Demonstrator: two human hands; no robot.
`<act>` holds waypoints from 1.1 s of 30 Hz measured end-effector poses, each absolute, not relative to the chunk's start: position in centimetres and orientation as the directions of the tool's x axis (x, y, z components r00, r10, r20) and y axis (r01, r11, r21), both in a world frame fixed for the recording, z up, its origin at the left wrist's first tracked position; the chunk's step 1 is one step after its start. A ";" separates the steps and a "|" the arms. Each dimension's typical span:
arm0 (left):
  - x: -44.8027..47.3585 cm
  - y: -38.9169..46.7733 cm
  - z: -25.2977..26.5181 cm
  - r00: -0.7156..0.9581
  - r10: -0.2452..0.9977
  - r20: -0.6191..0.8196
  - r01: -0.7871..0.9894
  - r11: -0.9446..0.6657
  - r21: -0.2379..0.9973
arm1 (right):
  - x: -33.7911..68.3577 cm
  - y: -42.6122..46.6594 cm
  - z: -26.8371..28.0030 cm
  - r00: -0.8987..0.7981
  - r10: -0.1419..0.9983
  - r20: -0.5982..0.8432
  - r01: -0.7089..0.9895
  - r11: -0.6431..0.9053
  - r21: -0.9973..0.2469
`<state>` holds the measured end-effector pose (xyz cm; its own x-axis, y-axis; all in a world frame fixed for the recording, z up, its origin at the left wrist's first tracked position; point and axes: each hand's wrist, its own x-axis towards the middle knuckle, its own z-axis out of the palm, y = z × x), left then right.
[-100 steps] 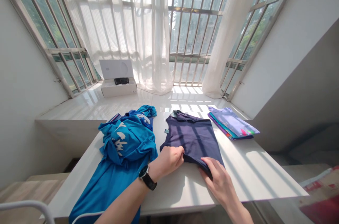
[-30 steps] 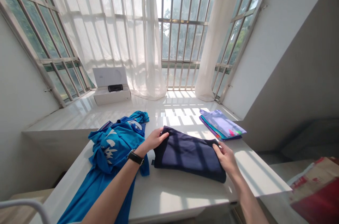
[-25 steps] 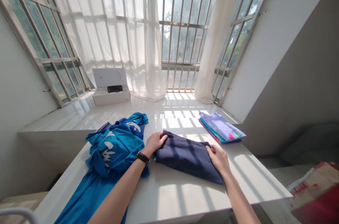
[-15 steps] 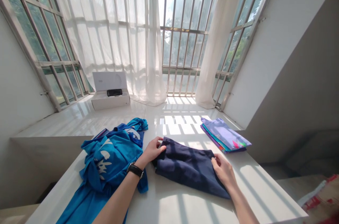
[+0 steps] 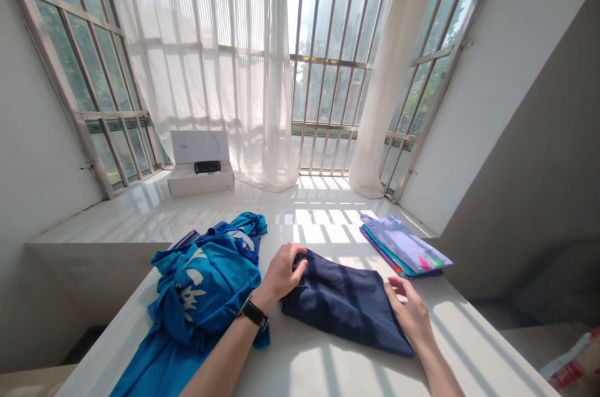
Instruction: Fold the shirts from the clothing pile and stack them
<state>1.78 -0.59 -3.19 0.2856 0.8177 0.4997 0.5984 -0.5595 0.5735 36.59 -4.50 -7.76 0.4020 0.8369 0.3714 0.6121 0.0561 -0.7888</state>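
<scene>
A dark navy folded garment lies flat on the white table, its kind hidden by the folds. My left hand, with a black watch on the wrist, grips the garment's left upper corner between thumb and fingers. At the right edge rests my right hand, fingers apart and loosely bent, the thumb side against the fabric. Left of my left forearm is a crumpled blue garment pile with white printed shapes. Beyond my right hand sits a stack of folded lilac, teal and purple clothes.
A white open box with a black object in it stands on the window ledge. Sheer white curtains hang before barred windows. The white table carries striped sunlight. A red-and-white item shows at the lower right.
My right hand has loosened its pinch on the garment's right edge, its fingers spreading. My left hand still holds the left corner. The whole view has shifted slightly.
</scene>
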 end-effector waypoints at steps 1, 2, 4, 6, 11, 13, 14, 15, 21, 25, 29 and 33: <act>1.9 -0.9 -3.0 0.390 0.778 0.492 0.574 -0.624 0.531 | 36.0 -5.0 -7.4 0.382 0.817 0.432 0.657 0.088 -0.748; 1.9 -1.1 -3.0 0.488 0.740 0.463 0.560 -0.673 0.484 | 35.2 -5.6 -7.1 0.346 0.797 0.495 0.704 0.128 -0.698; 2.0 -1.4 -3.4 0.614 0.697 0.370 0.574 -0.716 0.397 | 32.9 -7.2 -6.5 0.226 0.769 0.598 0.777 0.228 -0.587; 2.0 -1.6 -4.0 0.639 0.711 0.292 0.624 -0.702 0.343 | 30.5 -8.8 -6.3 0.081 0.779 0.622 0.808 0.314 -0.498; 2.1 -2.6 -3.0 0.558 0.799 0.223 0.752 -0.601 0.271 | 27.6 -9.9 -6.8 -0.119 0.889 0.443 0.876 0.304 -0.375; 2.3 -3.3 -1.9 0.518 0.832 0.200 0.802 -0.553 0.224 | 27.8 -8.8 -6.9 -0.123 0.926 0.356 0.903 0.253 -0.348; 2.4 -3.6 -1.4 0.498 0.847 0.186 0.825 -0.529 0.198 | 28.0 -7.9 -6.7 -0.127 0.937 0.325 0.911 0.239 -0.335; 2.6 -3.8 -0.9 0.475 0.862 0.175 0.847 -0.502 0.173 | 28.1 -6.9 -6.5 -0.136 0.944 0.299 0.917 0.235 -0.324; 3.5 -4.2 -1.5 0.524 0.821 0.227 0.812 -0.562 0.155 | 25.9 0.4 -3.8 -0.279 0.950 0.138 0.933 0.303 -0.194; 3.3 -3.6 -3.8 0.609 0.745 0.273 0.697 -0.666 0.264 | 23.3 2.1 -4.7 -0.360 0.913 0.189 0.921 0.380 -0.080; 2.7 -3.2 -5.1 0.602 0.767 0.220 0.681 -0.638 0.361 | 22.4 0.6 -8.0 -0.416 0.873 0.253 0.894 0.444 -0.062; 2.4 -3.2 -4.9 0.601 0.782 0.165 0.667 -0.605 0.435 | 23.8 -1.2 -10.1 -0.349 0.885 0.307 0.916 0.391 -0.087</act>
